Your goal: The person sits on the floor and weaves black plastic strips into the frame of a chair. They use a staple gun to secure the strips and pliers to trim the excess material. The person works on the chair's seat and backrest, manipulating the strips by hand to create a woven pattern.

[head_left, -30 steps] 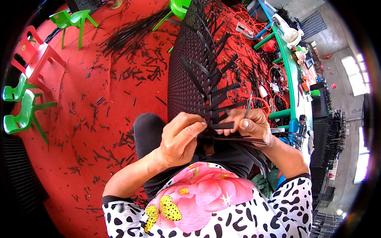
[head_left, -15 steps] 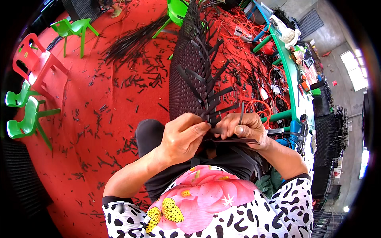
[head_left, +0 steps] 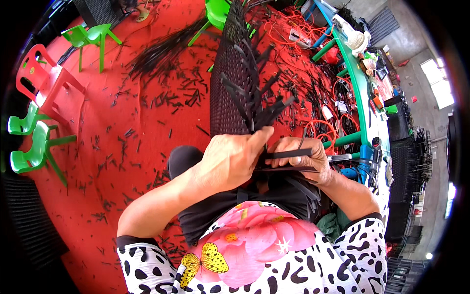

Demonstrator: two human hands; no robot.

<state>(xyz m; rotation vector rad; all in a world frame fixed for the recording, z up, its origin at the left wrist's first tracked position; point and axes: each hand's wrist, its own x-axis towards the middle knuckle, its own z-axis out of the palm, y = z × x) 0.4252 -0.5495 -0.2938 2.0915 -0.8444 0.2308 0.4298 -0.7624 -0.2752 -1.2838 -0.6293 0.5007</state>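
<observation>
Pinching a black strip [head_left: 288,154] in the right grip [head_left: 315,162]; cannot tell closure of the left grip [head_left: 230,159], with woven panel [head_left: 226,100] just ahead.

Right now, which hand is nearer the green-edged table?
Right: the right hand is left of the green-edged table and apart from it; the left hand is farther left, at the black woven panel.

A workshop: black offcuts [head_left: 194,98] litter the floor [head_left: 68,196] beside a woven panel [head_left: 225,100].
</observation>
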